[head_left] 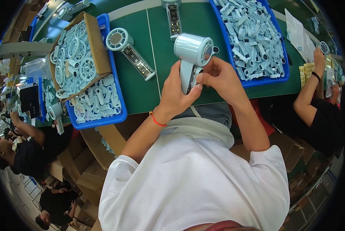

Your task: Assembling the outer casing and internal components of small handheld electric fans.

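Observation:
My left hand (173,92) is wrapped round the handle of a light-blue handheld fan (190,49), whose round head points up and to the right. Against the side of that handle, my right hand (222,79) pinches a small pale plastic piece (199,71) between thumb and fingers. The fingers partly cover the piece, so its exact shape is hidden. On the green table lies a second fan (138,61) with its handle uncovered and circuit board showing. A third fan (174,19), likewise uncovered, lies at the far edge of view.
At the left, a blue tray (124,111) carries small plastic parts and a cardboard box (99,42) of ring-shaped covers. Another blue tray (234,73) at the right is heaped with small light-blue pieces. Co-workers sit on both sides; one person's arm (309,98) reaches over the table at right.

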Action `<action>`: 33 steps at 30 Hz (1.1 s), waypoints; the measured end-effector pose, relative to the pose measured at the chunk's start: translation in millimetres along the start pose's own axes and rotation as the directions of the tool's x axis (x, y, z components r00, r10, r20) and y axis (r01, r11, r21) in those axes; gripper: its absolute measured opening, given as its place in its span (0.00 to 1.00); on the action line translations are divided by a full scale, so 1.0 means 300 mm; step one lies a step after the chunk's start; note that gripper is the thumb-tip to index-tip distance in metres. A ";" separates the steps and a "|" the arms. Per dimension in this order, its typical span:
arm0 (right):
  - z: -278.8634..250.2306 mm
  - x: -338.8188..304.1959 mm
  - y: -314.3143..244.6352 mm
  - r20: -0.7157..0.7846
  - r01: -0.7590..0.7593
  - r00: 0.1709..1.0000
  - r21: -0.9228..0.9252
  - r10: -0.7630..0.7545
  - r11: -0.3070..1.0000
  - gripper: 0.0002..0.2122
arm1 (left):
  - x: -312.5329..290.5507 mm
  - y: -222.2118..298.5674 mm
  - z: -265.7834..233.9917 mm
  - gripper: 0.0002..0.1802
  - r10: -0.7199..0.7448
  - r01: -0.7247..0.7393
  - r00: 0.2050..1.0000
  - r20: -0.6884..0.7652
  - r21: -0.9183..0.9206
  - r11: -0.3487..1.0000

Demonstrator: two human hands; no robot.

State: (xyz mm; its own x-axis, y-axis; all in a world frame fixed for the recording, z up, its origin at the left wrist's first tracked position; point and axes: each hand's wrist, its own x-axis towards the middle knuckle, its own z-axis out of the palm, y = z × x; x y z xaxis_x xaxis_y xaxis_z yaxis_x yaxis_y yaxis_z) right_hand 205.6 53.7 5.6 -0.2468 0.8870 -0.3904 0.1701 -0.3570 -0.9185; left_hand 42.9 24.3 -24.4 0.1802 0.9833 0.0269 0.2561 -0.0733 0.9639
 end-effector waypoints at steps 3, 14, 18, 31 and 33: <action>0.022 -0.006 0.021 0.010 0.126 0.992 0.183 -0.130 0.975 0.22 | 0.004 0.004 -0.009 0.33 -0.011 0.012 0.999 0.040 -0.014 1.000; 0.066 0.008 0.027 0.035 0.129 0.987 0.387 -0.154 0.913 0.29 | 0.013 -0.008 -0.024 0.29 -0.194 0.238 0.966 0.168 -0.300 0.924; 0.100 -0.012 0.001 0.001 0.270 0.962 0.163 -0.273 0.949 0.28 | -0.002 0.009 -0.017 0.40 0.089 -0.046 0.979 0.183 -0.226 0.973; 0.113 0.000 0.084 -0.062 0.731 0.680 -0.015 -0.730 0.682 0.11 | -0.167 -0.019 0.000 0.08 0.543 -0.528 0.838 -0.055 0.168 0.832; 0.082 0.009 0.180 0.134 0.666 0.631 -0.599 -0.764 0.445 0.14 | -0.195 0.040 0.050 0.10 0.734 -0.731 0.679 0.008 0.105 0.675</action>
State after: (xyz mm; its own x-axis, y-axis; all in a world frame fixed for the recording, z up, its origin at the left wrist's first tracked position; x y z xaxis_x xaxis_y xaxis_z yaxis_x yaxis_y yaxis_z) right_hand 190.6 29.6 -46.7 -0.4138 0.7930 0.4472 0.4825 0.6076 -0.6309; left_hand 49.8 -36.5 -18.3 0.3181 0.6124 0.7238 0.1410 -0.7855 0.6026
